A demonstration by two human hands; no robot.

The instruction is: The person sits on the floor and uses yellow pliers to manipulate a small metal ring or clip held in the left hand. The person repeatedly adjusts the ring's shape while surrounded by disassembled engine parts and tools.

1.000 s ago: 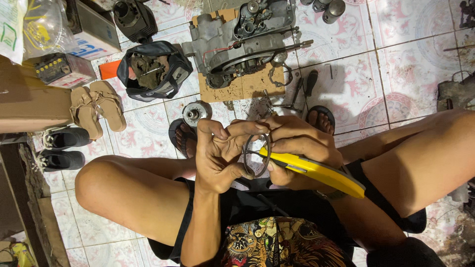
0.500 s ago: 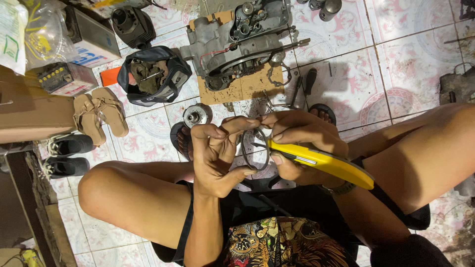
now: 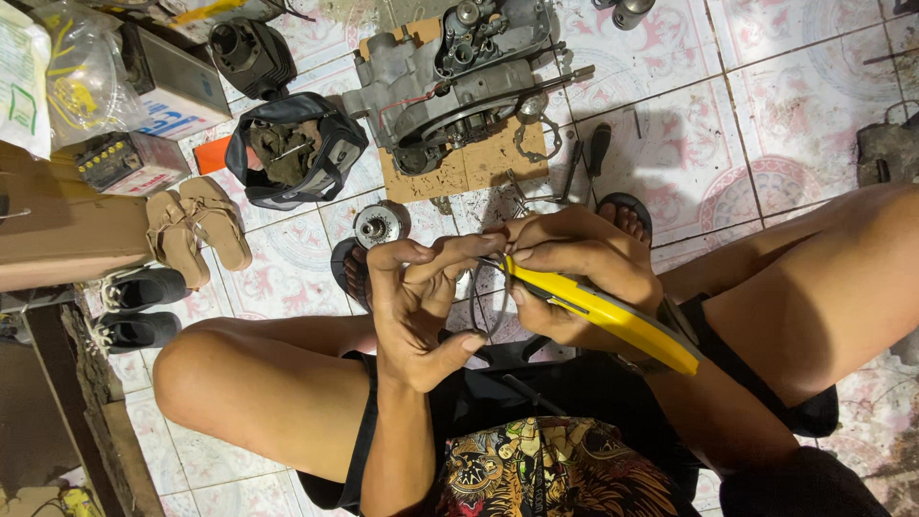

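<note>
Person seated on tiled floor (image 3: 689,163), knees spread, both hands up at centre frame. Right hand (image 3: 574,278) is closed around yellow-handled pliers (image 3: 603,311) — handles run down toward lower right, nose points left toward the other hand. Left hand (image 3: 416,297) is just left of it, fingers curled, fingertips pinched with the index reaching right to meet the right hand's fingertips. Between the two hands is a thin grey ring-shaped part (image 3: 490,304), looks like a gasket or wire loop, can't tell which; left fingers pinch it at the top, exact contact with the plier nose is hidden.

Around it:
- Engine crankcase (image 3: 450,81) on a piece of cardboard (image 3: 469,168), top centre
- Loose flat gasket (image 3: 538,139) on the cardboard's right edge, screwdriver (image 3: 595,153) just beside it
- Small round gear-like part (image 3: 377,226) on the floor, above the left hand
- Open black tool bag (image 3: 297,148) left of the crankcase, dark engine cylinder (image 3: 251,56) above it
- Tan sandals (image 3: 196,235) and black shoes (image 3: 139,306) at left edge
- Small battery (image 3: 129,163) and boxes upper left — plastic bag (image 3: 81,72) over them
</note>
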